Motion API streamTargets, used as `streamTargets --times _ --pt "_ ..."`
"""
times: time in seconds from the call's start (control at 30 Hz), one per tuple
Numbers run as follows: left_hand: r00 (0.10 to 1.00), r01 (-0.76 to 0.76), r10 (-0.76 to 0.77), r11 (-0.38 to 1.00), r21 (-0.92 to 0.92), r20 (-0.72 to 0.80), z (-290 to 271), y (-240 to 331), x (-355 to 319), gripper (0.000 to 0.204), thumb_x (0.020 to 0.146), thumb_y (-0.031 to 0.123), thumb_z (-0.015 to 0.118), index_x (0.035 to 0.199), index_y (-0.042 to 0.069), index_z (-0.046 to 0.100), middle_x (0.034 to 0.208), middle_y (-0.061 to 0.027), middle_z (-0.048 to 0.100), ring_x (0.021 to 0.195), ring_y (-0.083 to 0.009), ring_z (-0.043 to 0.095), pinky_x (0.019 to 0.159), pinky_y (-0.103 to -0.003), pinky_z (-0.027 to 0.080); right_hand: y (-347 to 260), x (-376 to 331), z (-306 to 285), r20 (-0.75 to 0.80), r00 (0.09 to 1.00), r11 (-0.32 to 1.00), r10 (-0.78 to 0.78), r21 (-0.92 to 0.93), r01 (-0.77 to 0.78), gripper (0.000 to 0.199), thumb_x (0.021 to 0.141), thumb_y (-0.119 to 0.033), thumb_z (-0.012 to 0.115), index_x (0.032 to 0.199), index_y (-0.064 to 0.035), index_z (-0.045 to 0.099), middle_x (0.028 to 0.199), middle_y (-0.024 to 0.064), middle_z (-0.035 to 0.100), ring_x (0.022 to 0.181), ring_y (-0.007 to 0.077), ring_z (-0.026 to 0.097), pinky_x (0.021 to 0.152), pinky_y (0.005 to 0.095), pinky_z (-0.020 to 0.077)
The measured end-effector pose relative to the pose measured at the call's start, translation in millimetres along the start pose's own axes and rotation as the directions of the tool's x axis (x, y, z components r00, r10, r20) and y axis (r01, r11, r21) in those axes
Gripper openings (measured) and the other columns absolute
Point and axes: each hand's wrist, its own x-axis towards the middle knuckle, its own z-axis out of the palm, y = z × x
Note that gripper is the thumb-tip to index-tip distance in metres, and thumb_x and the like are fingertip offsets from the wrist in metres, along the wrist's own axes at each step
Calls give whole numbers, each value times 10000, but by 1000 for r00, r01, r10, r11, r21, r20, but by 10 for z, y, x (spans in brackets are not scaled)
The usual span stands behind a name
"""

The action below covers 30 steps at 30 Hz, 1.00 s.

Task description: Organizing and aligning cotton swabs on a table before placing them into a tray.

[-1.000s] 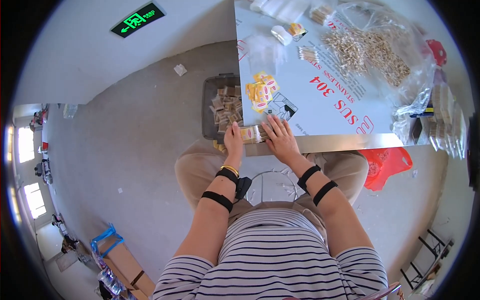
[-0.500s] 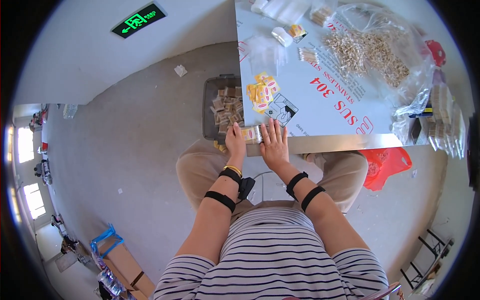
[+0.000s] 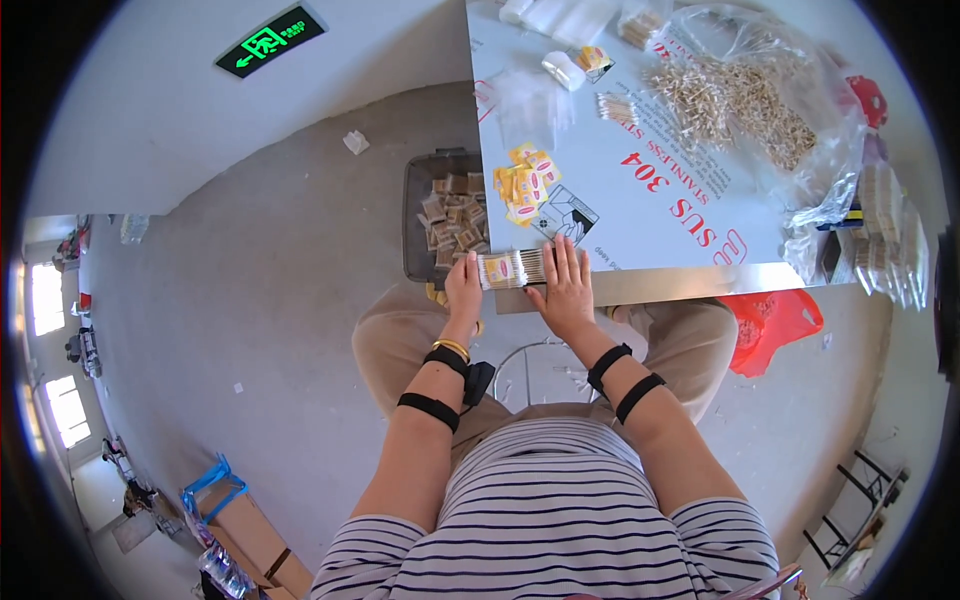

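Note:
My left hand (image 3: 463, 294), at the table's near-left corner, pinches the left end of a small clear plastic bag (image 3: 498, 270) with a yellow-and-white card in it. A row of cotton swabs (image 3: 531, 266) fills the bag and sticks out to its right. Over the right ends of the swabs my right hand (image 3: 567, 292) lies with its fingers stretched out and flat, its thumb apart. Just beyond the hands is a loose pile of yellow cards (image 3: 524, 184).
Left of the table a dark bin (image 3: 412, 222) holds many filled packs (image 3: 455, 218). On the metal-sheet table (image 3: 610, 215) are empty clear bags (image 3: 533, 108), a small bundle of swabs (image 3: 617, 107) and a big bag of loose swabs (image 3: 735, 108). A red bag (image 3: 775, 330) lies below the table's right side.
My right hand has shifted right, away from my left, baring more of the bag and swabs. My left hand has moved slightly left and still grips the bag's end.

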Motion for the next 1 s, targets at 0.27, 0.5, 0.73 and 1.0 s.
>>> streamTargets --times 0.27,0.5,0.73,1.0 --pt "998 56 -52 991 -118 36 130 -9 -44 494 1120 406 435 1079 -28 667 942 -243 707 882 -403 685 794 -447 523 -115 15 120 -1 1000 999 24 -34 -24 869 1011 -545 544 1671 -107 187 1727 253 80 1601 445 39 1253 660 36" --pt "996 88 -85 983 -164 23 151 19 -74 504 1120 404 444 1072 -44 669 940 -184 715 857 -281 676 794 -399 511 -261 49 180 -17 999 999 27 -41 -27 875 993 -585 558 1680 -184 194 1727 258 57 1563 560 0 1193 764 18" --pt "995 62 -49 987 -149 87 96 31 -9 527 1116 426 441 1050 -38 680 928 -233 712 863 -369 685 786 -432 521 -194 42 105 -19 999 999 31 -14 -31 873 981 -585 577 1670 -172 234 1728 243 81 1564 556 7 1197 760 26" --pt "981 139 -122 984 -110 149 17 -97 114 502 1091 429 510 1014 -34 687 900 -223 708 807 -355 676 738 -428 513 -54 -14 92 17 998 996 -52 -68 53 880 975 -618 563 1659 -148 270 1738 188 108 1578 515 34 1244 682 63"
